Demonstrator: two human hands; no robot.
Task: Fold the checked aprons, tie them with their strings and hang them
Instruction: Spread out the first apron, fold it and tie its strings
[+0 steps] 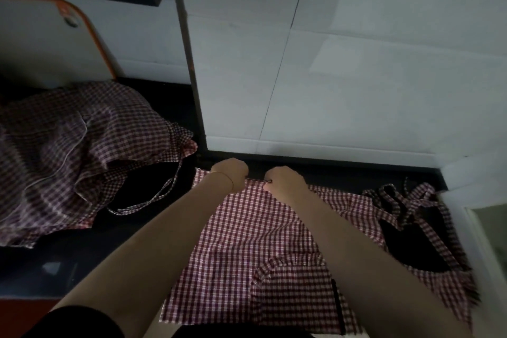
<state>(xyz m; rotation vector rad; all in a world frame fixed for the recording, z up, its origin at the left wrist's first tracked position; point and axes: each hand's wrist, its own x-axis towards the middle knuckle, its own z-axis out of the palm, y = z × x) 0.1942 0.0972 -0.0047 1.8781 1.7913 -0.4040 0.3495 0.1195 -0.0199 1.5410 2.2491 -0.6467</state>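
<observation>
A red-and-white checked apron (241, 241) lies spread flat on a dark counter in front of me. My left hand (229, 173) and my right hand (285, 181) sit side by side at its far edge, fingers curled, each pinching the cloth. The apron's checked strings (408, 206) lie tangled to the right of the cloth. A ruffled pocket (290, 277) shows near the lower right of the apron. A second checked apron (76, 145) lies crumpled in a heap at the left, with its thin string (153, 197) trailing toward the spread one.
A white tiled wall (343, 63) rises just behind the counter's far edge. A white board with an orange rim (55, 35) leans at the back left. The dark counter (90, 261) shows bare between the two aprons. A white ledge (477, 228) borders the right side.
</observation>
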